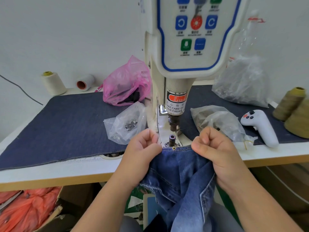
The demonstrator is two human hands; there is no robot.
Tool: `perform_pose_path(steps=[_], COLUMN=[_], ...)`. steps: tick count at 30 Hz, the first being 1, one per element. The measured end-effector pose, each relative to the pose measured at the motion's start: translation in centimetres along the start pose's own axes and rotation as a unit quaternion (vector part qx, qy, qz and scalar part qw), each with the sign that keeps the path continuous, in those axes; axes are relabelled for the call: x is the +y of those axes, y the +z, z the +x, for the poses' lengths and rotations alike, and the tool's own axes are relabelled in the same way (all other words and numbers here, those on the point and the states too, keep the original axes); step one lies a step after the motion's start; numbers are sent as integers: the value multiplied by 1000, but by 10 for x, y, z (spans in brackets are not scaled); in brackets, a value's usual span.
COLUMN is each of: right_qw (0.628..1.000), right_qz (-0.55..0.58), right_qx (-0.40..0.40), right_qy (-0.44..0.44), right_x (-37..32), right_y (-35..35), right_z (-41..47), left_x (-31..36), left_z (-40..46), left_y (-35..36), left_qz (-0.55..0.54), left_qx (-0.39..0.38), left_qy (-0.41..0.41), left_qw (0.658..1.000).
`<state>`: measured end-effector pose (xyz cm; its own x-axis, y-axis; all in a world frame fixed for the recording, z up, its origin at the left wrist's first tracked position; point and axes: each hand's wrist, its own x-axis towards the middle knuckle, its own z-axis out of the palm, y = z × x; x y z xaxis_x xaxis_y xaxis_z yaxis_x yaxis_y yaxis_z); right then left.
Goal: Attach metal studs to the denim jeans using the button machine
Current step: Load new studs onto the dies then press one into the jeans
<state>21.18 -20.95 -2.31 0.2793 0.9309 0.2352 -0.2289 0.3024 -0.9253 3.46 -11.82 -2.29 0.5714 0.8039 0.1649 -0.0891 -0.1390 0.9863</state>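
- Both hands are on the jeans [179,166] now, stretching the top edge taut between them.
- My left hand [142,148] pinches the left end of that edge, fingers curled tight on the denim.
- My right hand [215,148] does the same on the right end, thumb on top, fingers folded under.
- The stitched edge runs left to right between the hands; the rest of the cloth hangs down off the table [50,174] toward my lap.
- A small metal stud [173,148] sits on that edge, midway between my hands.
- Just beyond the stud stands the lower post [171,140] of the button machine [175,84], upright, with the upper punch [174,123] directly above it and apart from it.
- Left of my left hand there's a clear bag of metal parts [125,124]; beyond it a pink bag [125,82].
- Right of my right hand I see another clear bag [217,121], then a white handheld controller [260,126].
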Motion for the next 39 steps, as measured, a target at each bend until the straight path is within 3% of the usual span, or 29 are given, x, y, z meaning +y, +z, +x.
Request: perform_pose_path(steps=[7,10,13,20,28,33,39], right_qw=[991,981,974,979,979,981,982], right_qz=[-84,-135,-166,-143,-127,-115,-75], right_qx=[-76,-99,-96,-84,-101,-77,-68], right_qy=[-69,-100,-117,-121,-127,-139,-162], right_x=[-37,-46,-52,-63,-74,-75,-78], right_y=[11,17,23,30,35,29,26], right_z=[-26,-34,-40,-60,-69,-76,-80], left_x=[35,48,55,69,82,78,53], left_z=[-39,-51,-58,-73,-79,-82,-88], left_y=[-1,3,9,10,9,17,8], left_qz=[109,231,314,177,172,177,158], left_qx=[-60,-89,-68,-69,-99,-78,-41], left_qy=[0,90,179,120,107,97,-13], left_qw=[992,965,930,974,974,976,987])
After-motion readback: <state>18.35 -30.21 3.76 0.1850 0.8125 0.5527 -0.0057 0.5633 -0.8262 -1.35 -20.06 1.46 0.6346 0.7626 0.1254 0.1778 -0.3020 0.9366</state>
